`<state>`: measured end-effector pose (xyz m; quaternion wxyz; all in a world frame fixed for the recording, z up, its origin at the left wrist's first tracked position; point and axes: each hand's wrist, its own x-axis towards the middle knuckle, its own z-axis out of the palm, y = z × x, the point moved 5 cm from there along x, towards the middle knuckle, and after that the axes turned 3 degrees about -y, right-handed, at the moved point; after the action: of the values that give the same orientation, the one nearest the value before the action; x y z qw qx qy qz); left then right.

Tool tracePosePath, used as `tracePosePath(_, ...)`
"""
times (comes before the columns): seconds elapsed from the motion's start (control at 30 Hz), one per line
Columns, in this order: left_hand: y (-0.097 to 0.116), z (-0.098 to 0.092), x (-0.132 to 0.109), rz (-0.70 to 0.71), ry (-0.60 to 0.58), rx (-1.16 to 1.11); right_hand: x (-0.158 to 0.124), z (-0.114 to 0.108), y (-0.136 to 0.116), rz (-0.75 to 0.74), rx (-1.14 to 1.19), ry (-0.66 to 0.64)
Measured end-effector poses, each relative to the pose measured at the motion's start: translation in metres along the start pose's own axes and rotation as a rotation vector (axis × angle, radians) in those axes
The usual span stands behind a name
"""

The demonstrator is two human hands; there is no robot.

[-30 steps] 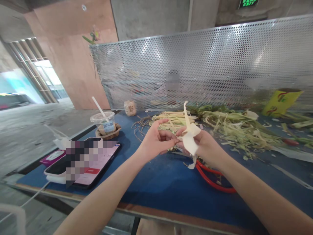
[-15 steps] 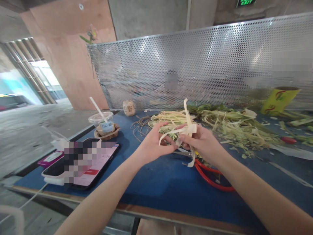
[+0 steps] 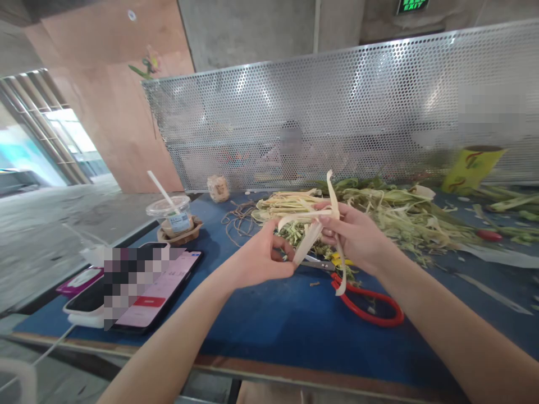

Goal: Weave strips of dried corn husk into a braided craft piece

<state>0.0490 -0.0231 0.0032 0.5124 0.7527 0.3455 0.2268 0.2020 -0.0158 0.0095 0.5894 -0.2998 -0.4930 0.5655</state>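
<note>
Pale corn husk strips [image 3: 332, 193], crossed over one another, are pinched at their crossing by the thumb and fingers of my right hand [image 3: 357, 233]. One end sticks up and another dangles below that hand. To the left, my left hand [image 3: 259, 255] is closed on the lower end of a wide husk strip [image 3: 308, 242], which stretches between the two hands. Under them on the table lie red-handled scissors [image 3: 373, 321], their blades partly covered by plant bits. A bundle of yellowish husk strips [image 3: 290, 203] rests just behind my hands.
Loose husks and leaves [image 3: 404, 224] spread over the right side of the blue table [image 3: 252, 331]. On the left are phones [image 3: 145, 301] and a lidded cup [image 3: 179, 221] with a straw. Brown twine [image 3: 238, 221] lies behind. A perforated metal panel [image 3: 236, 123] borders the back.
My left hand has drawn a wide husk strip down and left, away from my right hand. The strips have turned slightly, and more of the scissors shows. My view has shifted a little.
</note>
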Motion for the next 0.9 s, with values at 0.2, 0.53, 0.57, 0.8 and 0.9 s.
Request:
tracePosePath(0.2, 0.0, 0.004, -0.006, -0.075, -0.167, 0.081, 0.002, -0.003, 0.0, -0.002, -0.005, -0.008)
tracePosePath(0.53, 0.021, -0.029, -0.008, 0.237, 0.44, 0.158, -0.003, 0.013, 0.023, 0.13, 0.018, -0.176)
tracePosePath(0.57, 0.023, -0.029, -0.009, 0.253, 0.445, 0.144, -0.003, 0.013, 0.023, 0.138, 0.03, -0.17)
tracePosePath(0.8, 0.026, -0.043, -0.016, 0.365, 0.623, -0.052, -0.005, 0.014, 0.024, 0.181, 0.061, -0.153)
tracePosePath(0.9, 0.022, -0.05, -0.015, 0.381, 0.655, -0.178, -0.006, 0.017, 0.025, 0.18, 0.088, -0.185)
